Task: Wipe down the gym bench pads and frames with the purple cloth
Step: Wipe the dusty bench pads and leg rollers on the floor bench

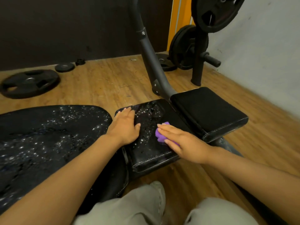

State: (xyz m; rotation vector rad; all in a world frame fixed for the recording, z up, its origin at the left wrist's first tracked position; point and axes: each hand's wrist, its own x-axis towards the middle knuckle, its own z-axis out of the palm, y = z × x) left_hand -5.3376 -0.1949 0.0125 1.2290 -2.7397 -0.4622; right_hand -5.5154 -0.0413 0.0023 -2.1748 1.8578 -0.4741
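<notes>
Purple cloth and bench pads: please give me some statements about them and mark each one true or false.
1. The purple cloth lies under the right hand. True.
2. The left hand holds a spray bottle. False: it rests flat and empty on the middle pad.
3. The middle pad shows wet droplets. True.
4. The small end pad is covered in droplets. False: it looks dry.
5. A weight plate lies on the wooden floor. True.
</notes>
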